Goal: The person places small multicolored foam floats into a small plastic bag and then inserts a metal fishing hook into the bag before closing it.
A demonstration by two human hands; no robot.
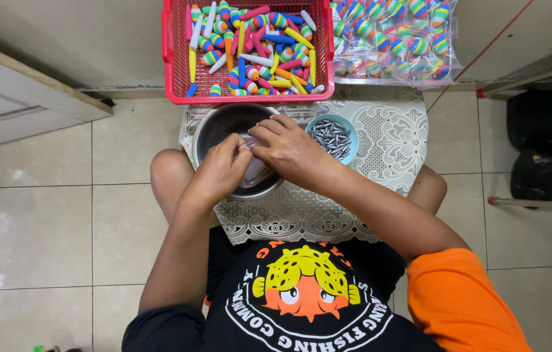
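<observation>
Clear bags of striped floats (pixel 393 39) at worktop (pixel 393 140) far-right edge, tops cropped. Left hand (pixel 218 173) and right hand (pixel 289 148) grips pinch small clear item (pixel 254 171) over steel bowl (pixel 214 127); item unidentifiable.

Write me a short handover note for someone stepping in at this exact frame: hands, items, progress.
Left hand and right hand meet over the metal bowl, pinching a small clear plastic bag between them. Small blue bowl of grey lead sinkers sits right of it on the lace cloth. Red basket of colourful foam floats lies ahead, with packed bags beside it. Bag contents cannot be made out.
</observation>
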